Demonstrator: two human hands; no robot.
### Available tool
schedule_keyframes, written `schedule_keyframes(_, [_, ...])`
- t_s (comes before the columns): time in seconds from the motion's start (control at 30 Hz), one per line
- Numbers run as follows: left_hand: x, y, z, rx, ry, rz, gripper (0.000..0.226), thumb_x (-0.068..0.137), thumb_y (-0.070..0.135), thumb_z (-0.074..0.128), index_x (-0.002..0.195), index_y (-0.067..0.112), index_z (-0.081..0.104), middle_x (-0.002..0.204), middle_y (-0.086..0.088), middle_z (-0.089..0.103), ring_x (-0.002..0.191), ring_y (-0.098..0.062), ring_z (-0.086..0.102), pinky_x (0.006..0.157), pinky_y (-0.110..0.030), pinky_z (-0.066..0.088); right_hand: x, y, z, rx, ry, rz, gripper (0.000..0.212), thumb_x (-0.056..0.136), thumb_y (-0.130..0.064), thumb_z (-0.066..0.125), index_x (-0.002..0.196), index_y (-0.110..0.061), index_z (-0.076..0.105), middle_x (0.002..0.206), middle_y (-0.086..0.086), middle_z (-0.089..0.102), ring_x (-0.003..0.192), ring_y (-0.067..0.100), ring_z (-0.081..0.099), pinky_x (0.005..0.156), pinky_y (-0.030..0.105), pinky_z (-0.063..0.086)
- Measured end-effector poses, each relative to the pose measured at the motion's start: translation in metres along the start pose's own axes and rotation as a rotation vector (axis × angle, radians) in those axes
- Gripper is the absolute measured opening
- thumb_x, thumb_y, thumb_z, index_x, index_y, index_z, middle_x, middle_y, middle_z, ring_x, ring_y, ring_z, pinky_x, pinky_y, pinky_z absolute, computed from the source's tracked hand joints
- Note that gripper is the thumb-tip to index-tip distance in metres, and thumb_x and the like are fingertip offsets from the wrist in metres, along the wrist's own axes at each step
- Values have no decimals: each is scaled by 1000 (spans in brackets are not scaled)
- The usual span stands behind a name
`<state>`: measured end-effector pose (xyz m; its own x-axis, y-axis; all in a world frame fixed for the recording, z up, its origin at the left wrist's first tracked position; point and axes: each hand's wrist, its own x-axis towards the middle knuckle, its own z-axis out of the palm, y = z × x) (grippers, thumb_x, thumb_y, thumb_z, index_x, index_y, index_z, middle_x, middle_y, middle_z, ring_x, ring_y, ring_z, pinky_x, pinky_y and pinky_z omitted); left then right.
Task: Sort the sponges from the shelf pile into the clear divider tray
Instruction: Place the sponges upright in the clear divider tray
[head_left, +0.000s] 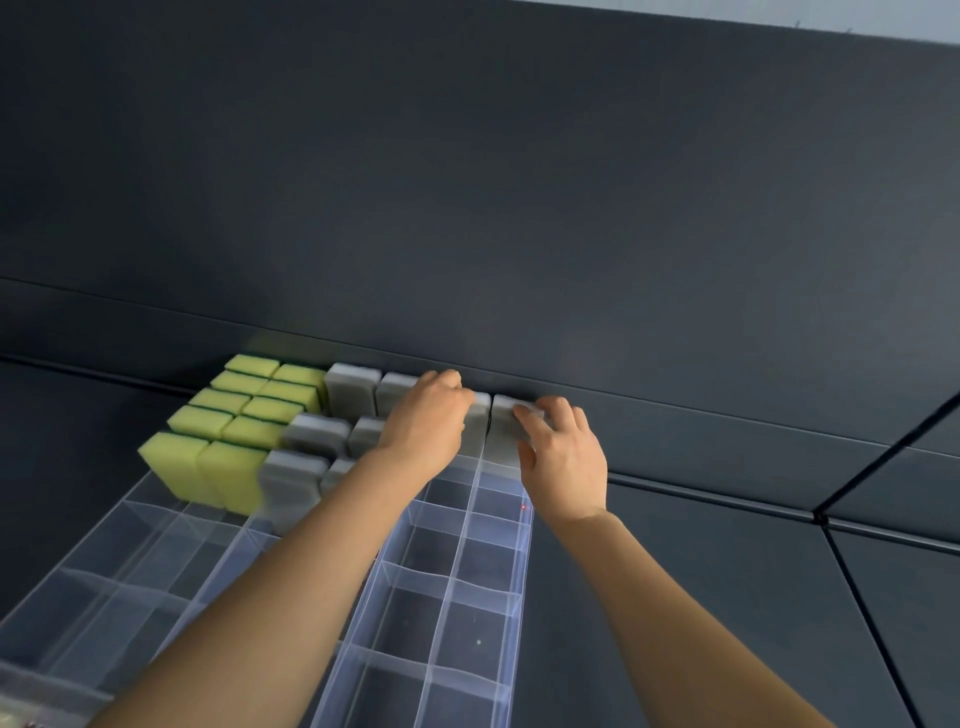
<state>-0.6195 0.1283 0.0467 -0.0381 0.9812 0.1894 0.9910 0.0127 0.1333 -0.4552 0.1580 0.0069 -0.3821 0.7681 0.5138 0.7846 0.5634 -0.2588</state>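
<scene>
1. At the far end of the clear divider tray, left grey sponge and right grey sponge stand upright, touching.
2. Left hand grips the first; right hand pinches the second.
3. Long axes vertical; each sponge lies just beyond its own palm.

Left hand: bare, seen from the back, knuckles showing, fingertips hidden.
Right hand: bare, seen from the back, thumb and slim fingers in view, edges slightly blurred.
Left forearm: bare from wrist to the frame's lower edge.
Right forearm: bare from wrist to the lower edge.
</scene>
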Motion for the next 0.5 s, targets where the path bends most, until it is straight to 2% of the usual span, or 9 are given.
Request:
schedule_keyframes(0.13, [-11, 4, -2, -12, 67, 10, 18, 88, 15, 59, 104, 10, 64, 110, -5, 55, 104, -26, 49, 85, -38, 46, -8, -1, -5, -28, -56, 32, 59, 65, -9, 81, 120, -11, 60, 111, 12, 60, 88, 31, 60, 58, 36, 55])
schedule_keyframes(0.23, [-20, 12, 1, 8, 186, 60, 17, 78, 13, 67, 95, 12, 68, 108, -5, 60, 101, -29, 54, 77, -38, 48, -20, 4, -13, -37, -67, 76, 61, 74, -18, 76, 129, -9, 52, 124, 12, 56, 103, 32, 56, 70, 37, 55])
schedule_keyframes(0.37, [-25, 33, 7, -5, 227, 169, 20, 68, 11, 73, 88, 11, 69, 102, -4, 64, 95, -29, 58, 72, -38, 51, -46, 20, -31, -68, -85, 155, 57, 78, -23, 73, 129, -9, 53, 125, 12, 55, 109, 32, 54, 78, 39, 53])
schedule_keyframes(0.5, [-29, 69, 15, -3, 171, 274, 26, 56, 8, 79, 80, 14, 69, 90, 0, 65, 89, -26, 60, 65, -36, 52, -80, 44, -54, -159, -106, 247, 50, 67, -23, 82, 112, -7, 64, 115, 15, 60, 99, 35, 60, 71, 40, 54])
